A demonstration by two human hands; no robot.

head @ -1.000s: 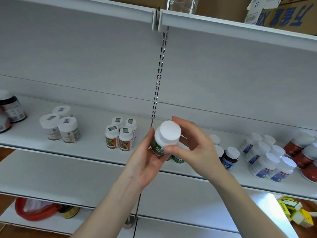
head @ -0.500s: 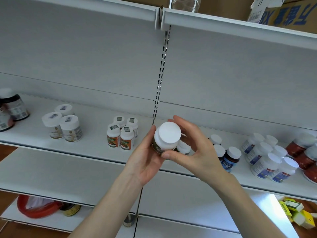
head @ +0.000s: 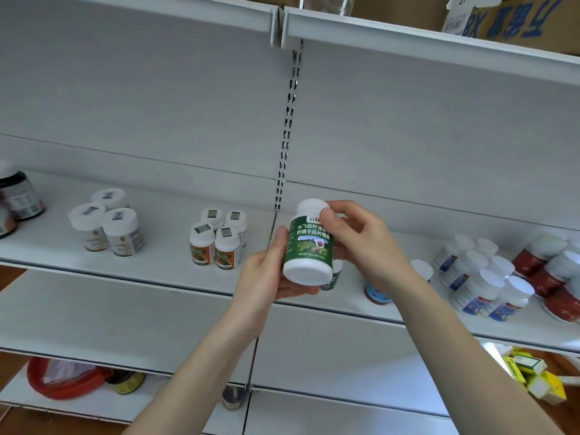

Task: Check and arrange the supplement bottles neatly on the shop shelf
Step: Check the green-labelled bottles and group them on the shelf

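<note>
I hold a white bottle with a green label (head: 309, 246) in front of the shelf (head: 157, 271), tipped so its label and flat bottom face me. My left hand (head: 266, 274) cups the bottle's lower part from the left. My right hand (head: 361, 243) grips the cap end, thumb across the top of the label. Behind the held bottle another green-labelled bottle (head: 331, 279) stands on the shelf, mostly hidden.
On the shelf stand orange-labelled bottles (head: 216, 243), beige-labelled bottles (head: 106, 227), dark bottles (head: 18, 199) at far left, blue-and-white bottles (head: 480, 277) and red bottles (head: 555, 274) at right, plus a blue-labelled bottle (head: 376, 295). Cardboard boxes (head: 514, 20) sit on top.
The bottle has been turned in my hands: its white cap faced me before, now the green label and bottom face me. Both hands stayed on it.
</note>
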